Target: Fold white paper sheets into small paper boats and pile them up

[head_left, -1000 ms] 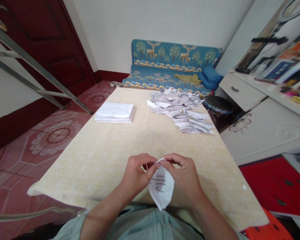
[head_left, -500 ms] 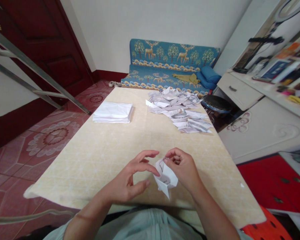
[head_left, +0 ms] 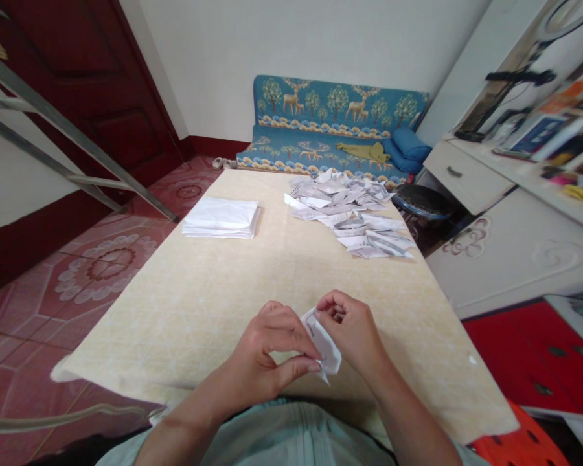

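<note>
Close to my body, above the table's near edge, I have a folded piece of white paper (head_left: 324, 342) with dark marks on it. My right hand (head_left: 352, 320) pinches its upper corner between thumb and fingers. On the other side, the thumb and fingertips of my left hand (head_left: 282, 349) are closed on its lower left edge. A pointed corner of the paper sticks out below the left fingertips. Part of the paper is hidden behind my left fingers.
A cream cloth covers the table (head_left: 199, 310). Toward its far left lies a stack of white paper sheets (head_left: 219, 217). A heap of folded papers (head_left: 347, 207) spreads at the far right. Beyond stand a blue patterned sofa (head_left: 320, 133), a dark stool (head_left: 422, 200) and a white cabinet (head_left: 505, 246).
My left hand has moved in from the left, going from spread fingers to a pinch on the paper's lower edge. The paper looks narrower and less opened out. My right hand keeps its corner.
</note>
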`<action>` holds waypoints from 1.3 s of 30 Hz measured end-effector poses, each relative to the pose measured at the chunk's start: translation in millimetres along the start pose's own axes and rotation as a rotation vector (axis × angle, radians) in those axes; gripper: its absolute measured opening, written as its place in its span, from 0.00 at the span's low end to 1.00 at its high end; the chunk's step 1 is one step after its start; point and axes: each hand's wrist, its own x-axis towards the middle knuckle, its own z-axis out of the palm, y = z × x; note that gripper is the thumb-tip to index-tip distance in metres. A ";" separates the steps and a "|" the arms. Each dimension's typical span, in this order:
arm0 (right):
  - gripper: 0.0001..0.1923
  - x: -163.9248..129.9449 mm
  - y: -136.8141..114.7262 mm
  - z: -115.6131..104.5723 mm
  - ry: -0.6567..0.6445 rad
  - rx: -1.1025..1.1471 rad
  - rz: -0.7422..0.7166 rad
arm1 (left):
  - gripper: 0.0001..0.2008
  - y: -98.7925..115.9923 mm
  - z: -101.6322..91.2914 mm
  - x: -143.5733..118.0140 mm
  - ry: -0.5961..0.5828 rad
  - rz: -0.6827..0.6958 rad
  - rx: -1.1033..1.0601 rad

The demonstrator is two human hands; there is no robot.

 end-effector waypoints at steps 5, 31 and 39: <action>0.02 1.0 -0.2 2.8 -0.001 0.027 0.001 | 0.04 -2.4 2.3 0.3 -0.014 -0.007 0.010; 0.08 -38.7 -35.5 -14.6 0.204 -0.116 -0.579 | 0.09 -9.0 17.8 -6.7 0.343 -0.118 -0.270; 0.09 -43.4 -49.1 -18.6 0.269 -0.362 -0.692 | 0.11 -3.6 18.0 -8.8 0.354 -0.129 -0.139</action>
